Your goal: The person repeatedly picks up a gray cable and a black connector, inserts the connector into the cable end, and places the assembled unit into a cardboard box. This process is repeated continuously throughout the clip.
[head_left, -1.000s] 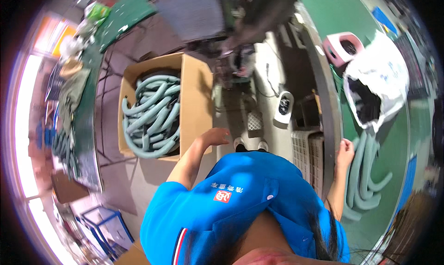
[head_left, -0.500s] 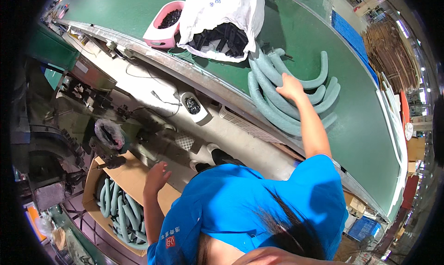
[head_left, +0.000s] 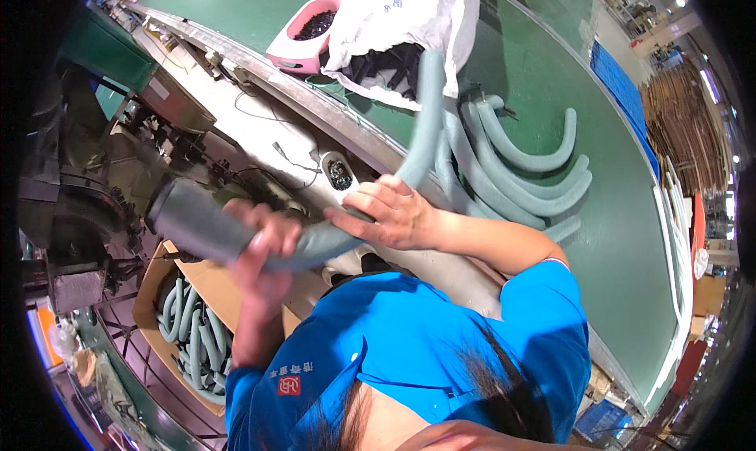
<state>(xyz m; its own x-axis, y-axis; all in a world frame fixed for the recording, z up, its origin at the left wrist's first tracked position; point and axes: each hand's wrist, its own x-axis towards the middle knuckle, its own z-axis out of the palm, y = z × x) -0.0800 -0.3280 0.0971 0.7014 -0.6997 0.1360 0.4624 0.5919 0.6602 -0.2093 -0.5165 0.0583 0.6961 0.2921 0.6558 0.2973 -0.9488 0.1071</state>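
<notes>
I hold a curved grey-green foam tube (head_left: 425, 124) in front of my body with both hands. My right hand (head_left: 398, 213) is closed round its middle, with one end rising over the table edge by the white sack. Farther left, my left hand (head_left: 266, 237) is wrapped round the tube and slightly blurred. Beyond that hand the tube's left end looks thicker, dark grey and smeared by motion. A pile of similar curved tubes (head_left: 535, 195) lies on the green table (head_left: 622, 254), right of the held one.
On the table stand a pink container (head_left: 303, 46) of small black pieces and a white sack (head_left: 394, 18) of black strips. A white container (head_left: 339, 171) sits below the table edge. At lower left is a cardboard box (head_left: 206, 290) of tubes, near dark machinery (head_left: 94, 223).
My right hand has left the pile and brought a tube across my body. My left hand has risen from beside the cardboard box and closed on the tube. The view has shifted slightly.
</notes>
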